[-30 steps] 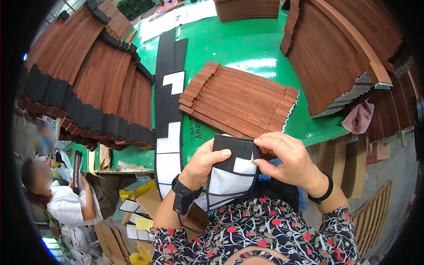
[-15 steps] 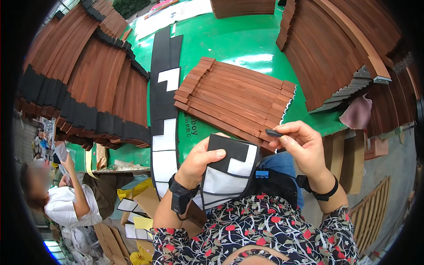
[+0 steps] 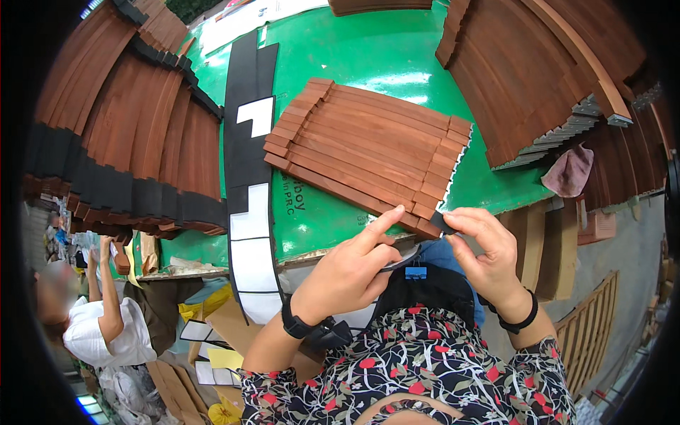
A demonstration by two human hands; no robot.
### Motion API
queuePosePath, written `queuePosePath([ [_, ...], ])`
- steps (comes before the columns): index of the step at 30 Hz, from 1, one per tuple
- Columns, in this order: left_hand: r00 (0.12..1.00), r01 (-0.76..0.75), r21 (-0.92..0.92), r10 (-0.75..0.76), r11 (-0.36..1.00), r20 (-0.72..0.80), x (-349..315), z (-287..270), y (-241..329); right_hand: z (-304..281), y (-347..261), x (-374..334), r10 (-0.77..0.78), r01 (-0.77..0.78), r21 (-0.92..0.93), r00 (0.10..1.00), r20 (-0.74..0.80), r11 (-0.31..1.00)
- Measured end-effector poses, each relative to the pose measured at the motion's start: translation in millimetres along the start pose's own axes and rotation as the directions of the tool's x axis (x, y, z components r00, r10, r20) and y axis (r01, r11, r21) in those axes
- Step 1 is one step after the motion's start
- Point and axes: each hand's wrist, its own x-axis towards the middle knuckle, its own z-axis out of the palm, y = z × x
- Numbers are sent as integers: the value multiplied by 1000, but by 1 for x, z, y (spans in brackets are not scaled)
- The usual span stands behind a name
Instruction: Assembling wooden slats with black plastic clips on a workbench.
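Note:
My right hand pinches a small black pad between thumb and fingertips, against the near right end of a brown wooden slat. That slat lies at the front of a row of matching slats set side by side. My left hand has its index finger stretched toward the front slat, the other fingers curled. A black-and-white backing sheet of pads shows partly beside and under the left hand, tilted nearly edge-on; most of it and the left thumb are hidden.
The slats rest on a green table. A long black-and-white strip sheet runs along their left. Stacked slats with black ends stand left, more stacks right. A pink cloth hangs right. Another person works at lower left.
My right hand has brought the black pad to the slat's end. My left hand has moved toward the slat, tipping the sheet from face-up to nearly edge-on. The view has shifted slightly.

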Motion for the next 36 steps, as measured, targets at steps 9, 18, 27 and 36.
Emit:
queuePosePath([
  [9, 999, -34, 43, 36, 998, -37, -9, 15, -10, 9, 1, -8, -8, 8, -18, 1000, -29, 1000],
  [18, 998, -41, -11, 40, 999, -48, -12, 16, -13, 20, 2, -16, 46, -46, 5, 999, -11, 999],
  [27, 996, -54, -22, 53, 998, -66, -12, 17, -15, 23, 1, -19, 68, -68, 11, 996, -51, 998],
  [36, 996, -54, -26, 52, 998, -76, -12, 18, -17, 24, 2, -22, 71, -69, 31, 996, -62, 997],
])
